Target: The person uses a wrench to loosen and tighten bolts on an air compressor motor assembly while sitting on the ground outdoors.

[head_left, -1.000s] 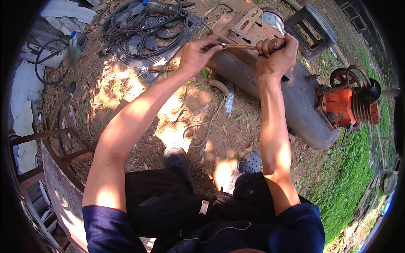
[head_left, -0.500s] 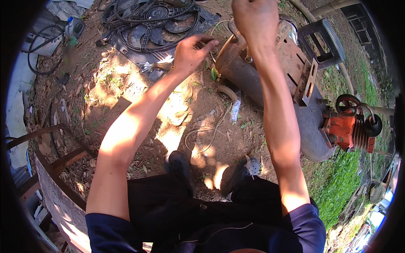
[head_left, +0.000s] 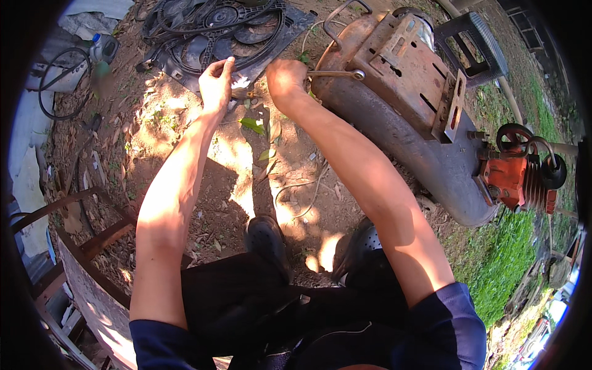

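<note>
My right hand [head_left: 287, 80] is closed round the handle of a wrench [head_left: 333, 73]. The wrench points to the right, and its ring end lies at the near-left edge of the rusty slotted mounting plate [head_left: 404, 74] on top of a grey, rusted air tank [head_left: 382, 135]. Whether the ring sits on a bolt there I cannot make out. To the left, apart from the tank, my left hand [head_left: 215, 89] is raised with its thumb up and fingers curled together. Anything between those fingertips is too small or hidden to name.
An orange compressor head [head_left: 509, 179] with black wheels sits at the tank's right end. Black fan shrouds [head_left: 219, 37] lie at the far left. A thin cord [head_left: 314, 191] and leaves are on the dirt. A rusty metal frame [head_left: 92, 240] stands at lower left.
My right hand has swung left and nearer from above the tank, turning the wrench sideways while its ring end stayed near the plate. My left hand has moved left and a little nearer.
</note>
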Motion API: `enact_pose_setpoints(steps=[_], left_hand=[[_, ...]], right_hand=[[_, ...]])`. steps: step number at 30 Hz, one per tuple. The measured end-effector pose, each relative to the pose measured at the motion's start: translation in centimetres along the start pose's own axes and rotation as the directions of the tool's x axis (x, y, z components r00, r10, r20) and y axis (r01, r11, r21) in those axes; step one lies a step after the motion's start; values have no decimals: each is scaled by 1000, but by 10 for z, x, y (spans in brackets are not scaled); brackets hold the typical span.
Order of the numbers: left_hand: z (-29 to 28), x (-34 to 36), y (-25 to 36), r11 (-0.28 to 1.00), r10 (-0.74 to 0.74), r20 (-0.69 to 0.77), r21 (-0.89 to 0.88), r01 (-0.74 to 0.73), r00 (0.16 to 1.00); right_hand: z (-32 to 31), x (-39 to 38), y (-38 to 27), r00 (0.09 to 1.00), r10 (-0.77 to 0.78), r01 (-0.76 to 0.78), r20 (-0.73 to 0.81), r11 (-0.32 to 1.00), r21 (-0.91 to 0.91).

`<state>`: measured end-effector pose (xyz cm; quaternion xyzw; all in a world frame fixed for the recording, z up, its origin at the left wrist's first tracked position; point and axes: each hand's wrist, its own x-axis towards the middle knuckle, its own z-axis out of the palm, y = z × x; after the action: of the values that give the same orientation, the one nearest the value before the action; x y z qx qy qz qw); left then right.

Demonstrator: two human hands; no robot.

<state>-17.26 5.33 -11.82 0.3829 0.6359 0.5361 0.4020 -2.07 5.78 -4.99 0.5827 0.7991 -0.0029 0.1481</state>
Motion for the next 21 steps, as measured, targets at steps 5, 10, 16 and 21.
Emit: enact_pose_setpoints(steps=[5, 10, 16, 21], left_hand=[[16, -13, 23, 1000, 9, 81, 0, -9, 997], [42, -35, 43, 998, -3, 150, 64, -7, 989], [39, -47, 27, 972, -116, 257, 229, 56, 959], [46, -61, 24, 977, 37, 381, 180, -114, 924]], right_hand=[[-7, -1, 6, 998, 1, -6, 69, 998, 62], [-29, 21, 30, 886, -179, 170, 427, 984, 60], [-54, -2, 22, 996, 21, -52, 85, 920, 389], [-70, -14, 1, 988, 128, -50, -85, 792, 609]])
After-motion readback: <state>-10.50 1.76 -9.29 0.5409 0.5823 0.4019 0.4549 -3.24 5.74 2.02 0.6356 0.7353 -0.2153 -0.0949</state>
